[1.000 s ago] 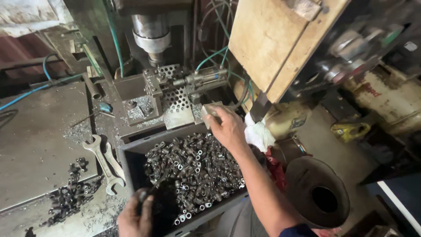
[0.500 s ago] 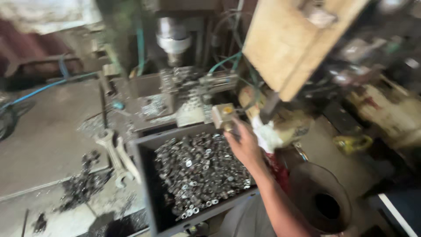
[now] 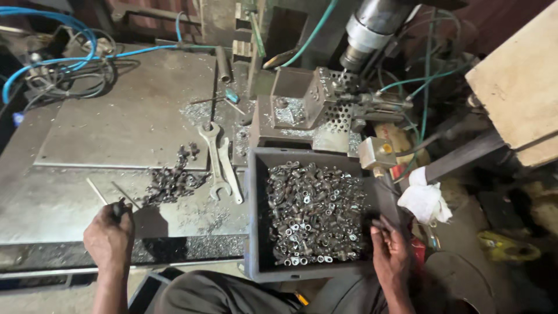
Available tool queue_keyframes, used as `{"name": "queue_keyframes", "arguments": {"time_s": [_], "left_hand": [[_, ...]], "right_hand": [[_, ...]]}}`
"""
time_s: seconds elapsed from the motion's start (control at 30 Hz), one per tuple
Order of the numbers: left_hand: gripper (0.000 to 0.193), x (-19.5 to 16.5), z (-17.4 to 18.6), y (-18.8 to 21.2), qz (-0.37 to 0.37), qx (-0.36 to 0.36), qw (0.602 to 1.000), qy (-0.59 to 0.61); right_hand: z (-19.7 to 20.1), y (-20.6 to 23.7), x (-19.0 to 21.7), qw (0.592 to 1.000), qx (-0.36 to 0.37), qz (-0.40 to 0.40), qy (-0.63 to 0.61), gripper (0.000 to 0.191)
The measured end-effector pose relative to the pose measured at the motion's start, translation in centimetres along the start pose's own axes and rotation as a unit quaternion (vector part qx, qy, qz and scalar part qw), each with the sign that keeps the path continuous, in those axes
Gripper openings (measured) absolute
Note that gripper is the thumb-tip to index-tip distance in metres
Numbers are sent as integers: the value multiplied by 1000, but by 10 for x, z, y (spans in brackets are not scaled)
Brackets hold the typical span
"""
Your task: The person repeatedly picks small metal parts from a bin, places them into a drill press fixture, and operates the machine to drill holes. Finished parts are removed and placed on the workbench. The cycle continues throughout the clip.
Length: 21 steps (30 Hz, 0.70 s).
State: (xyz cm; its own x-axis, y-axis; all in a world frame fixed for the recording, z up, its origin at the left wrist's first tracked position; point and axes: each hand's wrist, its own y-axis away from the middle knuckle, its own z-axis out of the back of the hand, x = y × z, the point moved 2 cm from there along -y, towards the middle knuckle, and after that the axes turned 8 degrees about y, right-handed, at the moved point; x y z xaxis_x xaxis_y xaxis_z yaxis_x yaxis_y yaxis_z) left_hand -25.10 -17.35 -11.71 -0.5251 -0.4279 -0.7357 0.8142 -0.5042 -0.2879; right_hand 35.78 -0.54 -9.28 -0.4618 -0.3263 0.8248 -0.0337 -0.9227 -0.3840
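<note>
Desk [image 3: 116, 134] first: a big steel plate running off to the left, dusted with swarf, and a drilling machine [image 3: 372, 29] standing at the far right with its perforated fixture [image 3: 331, 99] under the spindle. Nothing looks loaded in that fixture as far as I can see, though it's cluttered up there.

Near right sits the grey bin [image 3: 253, 221], and it's pretty much heaped with small metal fittings [image 3: 314, 215], shiny ones mixed with darker ones. I can't tell which are machined and which aren't, so going by the pile I'd guess there's a lot of work either done or waiting.

Two open-end spanners [image 3: 218, 163] lie just left of the bin, and a much smaller dark heap of parts [image 3: 171, 180] sits left of those.

Hands: left hand [image 3: 109, 238] is at the near edge of the desk, clenched around a small dark piece poking out the top. Right hand [image 3: 390, 250] is at the bin's near right corner, fingers curled at the rim by the fittings; can't tell if it's actually got one.
</note>
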Motion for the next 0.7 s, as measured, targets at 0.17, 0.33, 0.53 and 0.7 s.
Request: {"name": "queue_keyframes", "arguments": {"time_s": [0.17, 0.33, 0.53, 0.7], "left_hand": [[35, -20, -25, -5, -35, 115, 988, -95], [58, -14, -42, -23, -104, 172, 972, -118], [58, -19, -61, -33, -110, 195, 958, -180], [53, -33, -64, -28, -71, 180, 962, -192]], "right_hand": [[-1, 4, 9, 999, -13, -45, 18, 39], [1, 6, 24, 995, -42, -32, 81, 39], [3, 4, 36, 997, -35, -56, 32, 41], [8, 9, 49, 997, -19, -71, 22, 42]]}}
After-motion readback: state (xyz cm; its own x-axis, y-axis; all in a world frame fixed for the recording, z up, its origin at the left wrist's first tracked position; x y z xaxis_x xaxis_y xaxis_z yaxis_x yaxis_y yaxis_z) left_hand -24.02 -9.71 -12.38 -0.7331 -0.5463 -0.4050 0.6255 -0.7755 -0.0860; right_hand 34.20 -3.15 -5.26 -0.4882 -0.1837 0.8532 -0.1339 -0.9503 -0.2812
